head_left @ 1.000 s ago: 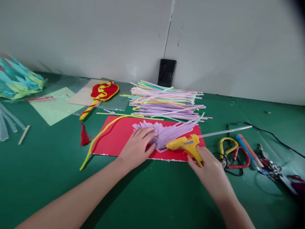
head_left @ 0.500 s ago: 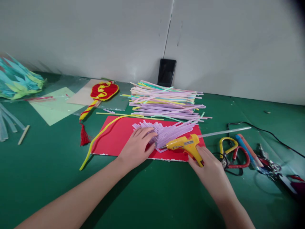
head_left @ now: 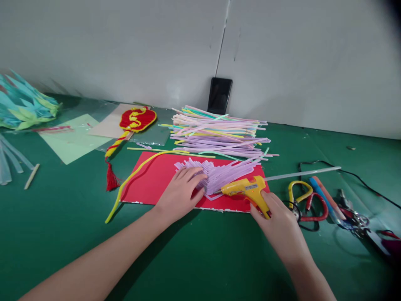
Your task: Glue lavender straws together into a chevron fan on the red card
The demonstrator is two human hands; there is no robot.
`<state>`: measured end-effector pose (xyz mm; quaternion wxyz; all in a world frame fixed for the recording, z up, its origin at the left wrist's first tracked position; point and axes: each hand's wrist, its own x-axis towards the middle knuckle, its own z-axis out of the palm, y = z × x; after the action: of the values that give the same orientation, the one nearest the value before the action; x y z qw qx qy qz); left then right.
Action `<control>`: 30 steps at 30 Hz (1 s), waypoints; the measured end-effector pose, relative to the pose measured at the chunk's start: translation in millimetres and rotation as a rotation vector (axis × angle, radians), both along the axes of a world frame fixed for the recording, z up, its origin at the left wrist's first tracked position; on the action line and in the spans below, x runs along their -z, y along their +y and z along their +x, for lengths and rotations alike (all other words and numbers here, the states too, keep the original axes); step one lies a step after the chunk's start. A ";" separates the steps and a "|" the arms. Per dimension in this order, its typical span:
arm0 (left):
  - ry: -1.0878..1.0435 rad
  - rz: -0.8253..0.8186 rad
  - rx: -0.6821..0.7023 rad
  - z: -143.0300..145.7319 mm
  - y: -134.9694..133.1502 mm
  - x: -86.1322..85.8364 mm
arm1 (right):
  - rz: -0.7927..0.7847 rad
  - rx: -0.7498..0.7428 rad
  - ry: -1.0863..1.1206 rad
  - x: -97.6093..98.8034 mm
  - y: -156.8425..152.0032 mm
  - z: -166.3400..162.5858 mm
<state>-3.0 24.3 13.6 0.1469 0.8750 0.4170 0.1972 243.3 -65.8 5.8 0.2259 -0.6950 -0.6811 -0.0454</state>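
In my right hand (head_left: 280, 223) is a yellow hot glue gun (head_left: 247, 188), gripped by its handle, with a long clear glue stick (head_left: 300, 173) jutting from its back. Its nozzle points left, at the lower edge of lilac pipe cleaners (head_left: 224, 177) laid in a V-pattern on a red board (head_left: 147, 179). My left hand (head_left: 183, 188) rests over the left part of that pattern, fingers spread and holding nothing. The thumb reaches close to the pattern's lower point. A yellow pipe cleaner (head_left: 128, 179) curves across the board's left side.
Behind the board lies a heap of pastel pipe cleaners (head_left: 216, 129), with a phone (head_left: 219, 95) leaning on the wall. Scissors (head_left: 300, 196), keys (head_left: 360, 219) and a black cord (head_left: 369, 182) are at right. A red fan-shaped ornament (head_left: 138, 119) and green paper (head_left: 72, 138) lie left.
The glue gun in my right hand has shifted slightly to the right, its nozzle drawing along the pattern's lower edge. My left hand stays in place.
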 end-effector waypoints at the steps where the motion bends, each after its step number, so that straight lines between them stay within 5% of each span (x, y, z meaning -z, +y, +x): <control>1: -0.002 0.003 0.001 0.0 0.2 0.2 | 0.006 0.002 -0.002 -0.2 0.0 -0.2; 30: -0.025 0.017 0.009 -0.3 0.9 2.0 | -0.018 0.005 0.013 0.7 1.8 10.0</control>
<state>-3.3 25.2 11.5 0.1457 0.8755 0.4097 0.2109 253.3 -64.0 5.1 0.2239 -0.6991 -0.6781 -0.0356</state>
